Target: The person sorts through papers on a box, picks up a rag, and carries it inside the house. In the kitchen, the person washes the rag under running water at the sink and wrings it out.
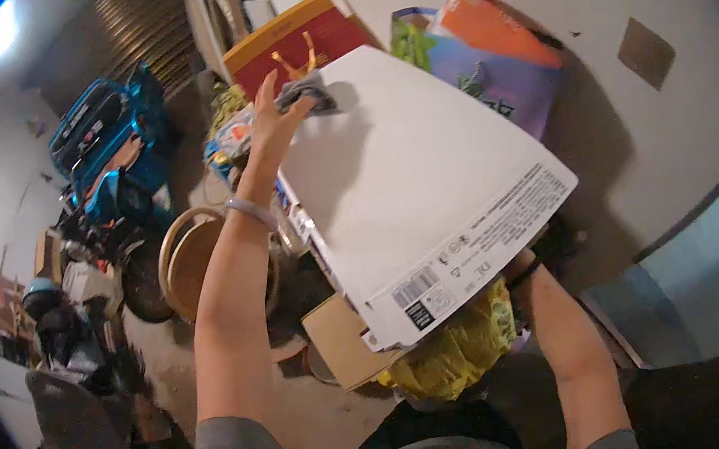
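Observation:
A large flat white cardboard box point(410, 144) with printed text and a barcode along its near edge lies tilted before me. My left hand point(275, 117) is at its far left corner, with a crumpled grey cloth point(310, 92) between thumb and fingers. The cloth lies over the box's edge there. My right hand point(521, 265) reaches to the near right edge of the box, and its fingers are hidden beneath it. Under the near edge show a yellow plastic bag point(456, 354) and a brown cardboard flap point(347, 340).
A red and yellow paper bag point(290, 44) stands behind the white box. To its right a purple bag point(490, 80) holds an orange box point(497, 26). Leftward are a round wooden-looking basket point(199, 264), a blue scooter-like vehicle point(113, 140) and a grey chair back point(76, 414).

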`<state>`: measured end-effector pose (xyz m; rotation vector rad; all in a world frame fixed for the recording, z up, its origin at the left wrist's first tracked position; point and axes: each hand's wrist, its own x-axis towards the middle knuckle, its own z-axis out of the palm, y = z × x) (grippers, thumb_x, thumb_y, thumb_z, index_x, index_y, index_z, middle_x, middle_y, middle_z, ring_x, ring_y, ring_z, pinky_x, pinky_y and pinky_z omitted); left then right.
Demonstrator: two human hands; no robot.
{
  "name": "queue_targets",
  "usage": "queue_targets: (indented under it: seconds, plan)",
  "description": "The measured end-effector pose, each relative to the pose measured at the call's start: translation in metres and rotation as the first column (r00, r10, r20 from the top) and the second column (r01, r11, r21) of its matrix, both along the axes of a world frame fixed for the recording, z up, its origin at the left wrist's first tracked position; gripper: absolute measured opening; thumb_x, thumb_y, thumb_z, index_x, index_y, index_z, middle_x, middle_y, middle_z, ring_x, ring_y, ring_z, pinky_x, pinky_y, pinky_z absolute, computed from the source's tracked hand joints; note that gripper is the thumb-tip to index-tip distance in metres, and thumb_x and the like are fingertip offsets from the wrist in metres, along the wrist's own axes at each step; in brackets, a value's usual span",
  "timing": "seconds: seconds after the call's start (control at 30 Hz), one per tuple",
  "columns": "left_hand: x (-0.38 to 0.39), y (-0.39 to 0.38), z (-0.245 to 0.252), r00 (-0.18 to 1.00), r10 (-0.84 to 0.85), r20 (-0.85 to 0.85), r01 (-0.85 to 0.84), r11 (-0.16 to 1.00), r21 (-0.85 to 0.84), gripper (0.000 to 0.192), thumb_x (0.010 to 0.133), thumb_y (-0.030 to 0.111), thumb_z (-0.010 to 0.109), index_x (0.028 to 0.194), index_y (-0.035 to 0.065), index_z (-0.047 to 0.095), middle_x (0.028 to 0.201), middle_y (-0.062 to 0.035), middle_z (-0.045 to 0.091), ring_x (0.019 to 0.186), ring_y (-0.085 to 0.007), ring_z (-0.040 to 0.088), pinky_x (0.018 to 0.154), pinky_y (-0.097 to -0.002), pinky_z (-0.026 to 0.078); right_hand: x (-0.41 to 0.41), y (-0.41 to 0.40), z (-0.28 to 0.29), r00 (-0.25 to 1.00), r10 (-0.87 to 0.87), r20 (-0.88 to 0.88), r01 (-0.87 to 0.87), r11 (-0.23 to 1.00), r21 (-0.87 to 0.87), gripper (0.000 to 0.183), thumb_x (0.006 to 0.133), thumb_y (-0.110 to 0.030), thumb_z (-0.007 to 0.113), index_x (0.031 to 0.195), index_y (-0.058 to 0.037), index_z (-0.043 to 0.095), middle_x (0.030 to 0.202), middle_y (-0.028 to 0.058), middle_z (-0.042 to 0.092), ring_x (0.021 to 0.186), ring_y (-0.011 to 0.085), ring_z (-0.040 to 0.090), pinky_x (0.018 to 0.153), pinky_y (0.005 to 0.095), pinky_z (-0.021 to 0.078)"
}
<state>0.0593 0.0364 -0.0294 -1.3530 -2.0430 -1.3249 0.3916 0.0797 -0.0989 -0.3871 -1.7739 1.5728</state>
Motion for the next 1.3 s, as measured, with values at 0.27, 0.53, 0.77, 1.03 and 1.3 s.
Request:
queue_targets:
  seconds: [0.27,0.53,0.77,1.03,1.3]
  plan:
    - [0.064,0.012,-0.013,0.980,-0.167,0.108,0.183,0.970,-0.159,0.050,0.070,0.028,0.061,0.115,0.0074,0.054,0.105,-0.0130,0.060,0.099,-0.0285,0.056,0.087,-0.0347,0.042,-0.015,-0.011,0.001,0.995,-0.099,0.013,0.096,0.983,0.156,0.025,0.080,-0.013,0.059,0.102,-0.0006,0.058,0.104,0.0118,0.059,0.087,0.0199,0.058,0.076,0.0314,0.0479]
    - [0.085,0.013,-0.003,0.984,-0.165,0.062,0.176,0.923,-0.343,0.031,0.068,0.023,0.063,0.096,0.0112,0.063,0.106,-0.0071,0.057,0.095,-0.0279,0.056,0.082,-0.0366,0.044,0.025,0.007,-0.007,0.983,-0.156,0.093,0.143,0.981,0.134,0.022,0.080,-0.014,0.059,0.098,-0.0013,0.061,0.105,0.0118,0.059,0.088,0.0207,0.057,0.079,0.0322,0.0466]
    - [0.109,0.002,0.011,0.965,-0.192,0.177,0.255,0.838,-0.483,0.033,0.074,0.016,0.061,0.104,0.0048,0.059,0.104,-0.0063,0.059,0.092,-0.0155,0.055,0.082,-0.0259,0.042,0.153,0.004,0.014,0.930,-0.087,0.358,0.137,0.984,-0.117,0.028,0.085,-0.020,0.055,0.103,0.0013,0.057,0.086,0.0064,0.062,0.071,0.0109,0.059,0.051,0.0218,0.0460]
    - [0.248,-0.020,0.026,0.745,-0.547,0.383,0.667,0.632,-0.394,0.035,0.078,0.005,0.054,0.114,0.0007,0.054,0.094,-0.0019,0.059,0.084,-0.0072,0.053,0.077,-0.0197,0.041,0.242,0.000,-0.038,0.907,-0.269,0.323,0.379,0.856,-0.351,0.024,0.083,-0.023,0.057,0.093,-0.0014,0.061,0.078,0.0039,0.062,0.057,0.0088,0.055,0.045,0.0204,0.0403]
    - [0.328,-0.100,0.048,0.560,-0.461,0.688,0.624,0.782,0.016,0.045,0.082,0.015,0.045,0.121,-0.0058,0.042,0.103,-0.0145,0.058,0.100,-0.0205,0.056,0.089,-0.0338,0.045,0.327,-0.047,-0.068,0.902,-0.354,0.245,0.429,0.693,-0.579,0.026,0.083,-0.025,0.057,0.096,-0.0025,0.059,0.081,0.0037,0.061,0.064,0.0104,0.056,0.051,0.0228,0.0441]
